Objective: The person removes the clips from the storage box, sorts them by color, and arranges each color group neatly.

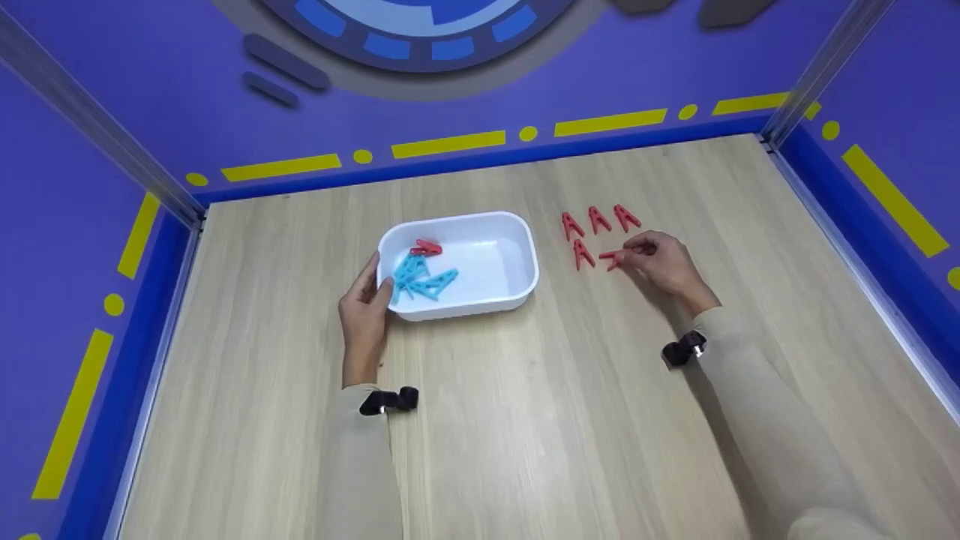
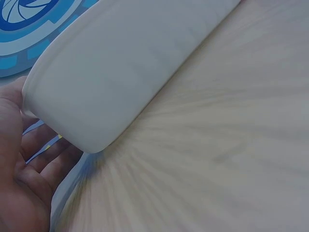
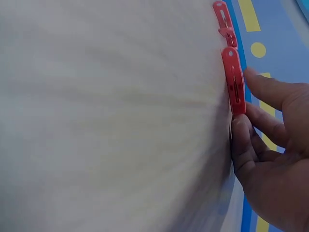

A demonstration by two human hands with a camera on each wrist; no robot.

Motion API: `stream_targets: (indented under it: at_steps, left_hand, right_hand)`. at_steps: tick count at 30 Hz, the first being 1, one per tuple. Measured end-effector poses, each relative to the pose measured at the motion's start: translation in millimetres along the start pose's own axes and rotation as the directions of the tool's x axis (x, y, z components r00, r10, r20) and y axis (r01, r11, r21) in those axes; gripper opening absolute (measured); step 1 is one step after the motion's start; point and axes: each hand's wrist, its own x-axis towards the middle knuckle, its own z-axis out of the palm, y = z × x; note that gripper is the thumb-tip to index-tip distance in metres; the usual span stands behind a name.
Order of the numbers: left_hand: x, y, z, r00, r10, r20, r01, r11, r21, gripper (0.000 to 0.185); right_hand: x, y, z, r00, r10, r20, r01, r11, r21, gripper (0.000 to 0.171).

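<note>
My left hand (image 1: 365,315) grips the left end of a white plastic tub (image 1: 465,306), its thumb at the rim and the other fingers along the outer wall. In the left wrist view the fingers (image 2: 58,157) show behind the tub's corner. Inside the tub, several light-blue clothespins (image 1: 435,283) lie heaped at the left, with red clothespins (image 1: 427,247) just behind them. My right hand (image 1: 664,262) pinches a red clothespin (image 3: 235,79) low over the table, right of the tub. Part of that clothespin is hidden by the fingers in the head view.
Several more red clothespins (image 1: 598,220) lie in two short rows on the wooden table (image 1: 495,420), beside and behind the right hand. Blue-purple panels (image 1: 450,112) with yellow marks enclose the table at the back and both sides.
</note>
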Motion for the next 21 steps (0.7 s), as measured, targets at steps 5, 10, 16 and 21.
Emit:
stream_targets:
  at_steps: [5, 10, 16, 21]
  left_hand:
    - [-0.1, 0.3, 0.3, 1.0, -0.013, 0.0, 0.013, 1.0, -0.014, 0.05]
    - [1.2, 1.3, -0.9, 1.0, -0.016, -0.003, 0.016, 1.0, -0.008, 0.05]
    - [1.2, 1.0, -0.7, 0.999, -0.03, -0.016, 0.03, 0.999, 0.011, 0.05]
    - [0.7, 0.8, 0.7, 1.0, -0.024, -0.003, 0.024, 1.0, 0.008, 0.05]
  right_hand:
    - [-1.0, -1.0, 3.8, 0.999, 0.03, -0.04, -0.028, 0.998, 0.047, 0.034]
    - [3.7, 1.8, 9.1, 0.997, 0.025, -0.078, -0.013, 0.988, 0.156, 0.033]
    - [2.6, 5.8, 12.0, 0.997, -0.007, -0.08, 0.024, 0.976, 0.216, 0.046]
    - [-4.6, 7.6, 9.1, 0.999, -0.005, -0.04, 0.013, 0.98, 0.197, 0.053]
